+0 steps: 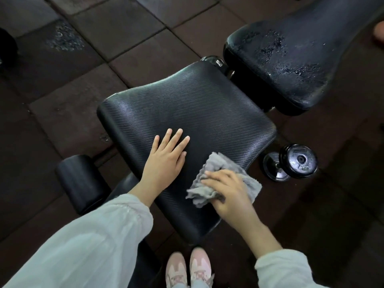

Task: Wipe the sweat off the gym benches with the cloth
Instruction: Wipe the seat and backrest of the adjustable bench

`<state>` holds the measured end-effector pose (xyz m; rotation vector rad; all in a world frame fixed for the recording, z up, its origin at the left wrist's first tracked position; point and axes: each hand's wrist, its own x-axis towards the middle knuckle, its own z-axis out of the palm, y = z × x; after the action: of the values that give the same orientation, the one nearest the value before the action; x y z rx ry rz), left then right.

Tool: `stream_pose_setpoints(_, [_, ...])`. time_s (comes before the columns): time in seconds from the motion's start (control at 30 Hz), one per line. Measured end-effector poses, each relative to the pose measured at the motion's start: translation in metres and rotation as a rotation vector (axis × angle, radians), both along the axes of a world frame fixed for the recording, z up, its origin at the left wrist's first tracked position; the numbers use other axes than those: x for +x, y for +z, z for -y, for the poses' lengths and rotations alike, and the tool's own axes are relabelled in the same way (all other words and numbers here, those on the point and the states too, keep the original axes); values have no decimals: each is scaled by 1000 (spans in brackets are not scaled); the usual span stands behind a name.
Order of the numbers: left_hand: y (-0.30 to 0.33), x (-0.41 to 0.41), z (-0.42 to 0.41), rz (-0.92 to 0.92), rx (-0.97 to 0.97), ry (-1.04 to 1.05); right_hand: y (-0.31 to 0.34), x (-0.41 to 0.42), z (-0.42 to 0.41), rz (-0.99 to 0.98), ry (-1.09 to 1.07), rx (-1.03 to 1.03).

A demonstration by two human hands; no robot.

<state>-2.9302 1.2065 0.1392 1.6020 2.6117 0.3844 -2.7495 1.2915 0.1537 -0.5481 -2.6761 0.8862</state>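
Observation:
A black ribbed bench seat pad (pixel 187 104) fills the middle of the view. My left hand (pixel 166 159) lies flat on its near left part with straight fingers. My right hand (pixel 230 192) grips a crumpled grey cloth (pixel 209 173) at the pad's near right edge, fingers curled over the fabric. Beyond the seat, the bench's back pad (pixel 291 65) runs to the upper right, and wet droplets and smears cover its surface.
A black dumbbell (pixel 291 163) lies on the dark rubber floor tiles (pixel 72 113) just right of the seat. A black foam roller pad (pixel 80 181) sticks out at the lower left. My pink shoes (pixel 189 269) stand below the seat's near end.

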Motion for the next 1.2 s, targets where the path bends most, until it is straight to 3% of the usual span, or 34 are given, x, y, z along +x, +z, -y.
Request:
stream_pose_setpoints(0.17, [3,10,-5,51,57,62,-17,54,45,-60,201,42])
stream_pose_setpoints(0.3, [8,32,-21,62,66,-36,-30,74,20,-109,-99,-34])
stream_pose_setpoints(0.43, [6,39,-37,92,41,-32,-20,30,-45,-152,-476,-38])
stream_pose_setpoints(0.53, [4,39,-49,85,41,-40,-11,0,-60,-95,-375,-1])
stream_pose_setpoints(0.67, [2,41,-58,78,12,-53,-17,28,-48,-109,-176,2])
stream_pose_setpoints(0.93, [-3,40,-58,23,9,-59,-15,-13,-90,-104,-607,24])
stream_pose_setpoints(1.1, [0,41,-59,48,-59,-54,-15,-10,-91,-100,-546,55])
stream_pose_setpoints(1.2, [17,53,-68,162,-60,20,-1,-1,-99,-60,-537,40])
